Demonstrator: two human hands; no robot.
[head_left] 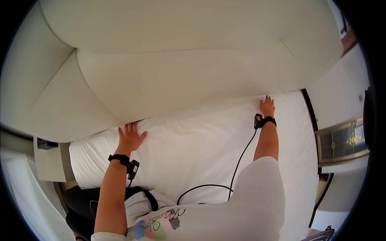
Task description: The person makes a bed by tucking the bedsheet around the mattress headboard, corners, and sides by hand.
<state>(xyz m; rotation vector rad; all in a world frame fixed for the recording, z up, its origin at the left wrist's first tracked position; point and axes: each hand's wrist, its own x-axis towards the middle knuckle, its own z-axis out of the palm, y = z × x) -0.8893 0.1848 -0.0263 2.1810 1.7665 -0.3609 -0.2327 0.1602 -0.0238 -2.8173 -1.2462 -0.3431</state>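
A white sheet (181,148) covers the mattress below me, with shallow wrinkles across it. My left hand (130,137) lies on the sheet with fingers spread, its fingertips at the foot of the cream padded headboard (181,76). Farther right, my right hand (267,107) also rests on the sheet, fingers stretched toward the line where sheet and headboard meet. Both hands hold nothing. Each wrist wears a black strap with a small box, the left box (133,169) and the right box (258,121), with a black cable running from them.
A bedside cabinet (50,160) with a dark object (47,143) on it stands at the left, near a white curtain (28,184). Past the bed's right edge is a framed glass panel (341,140). A black cable (205,185) loops over the sheet.
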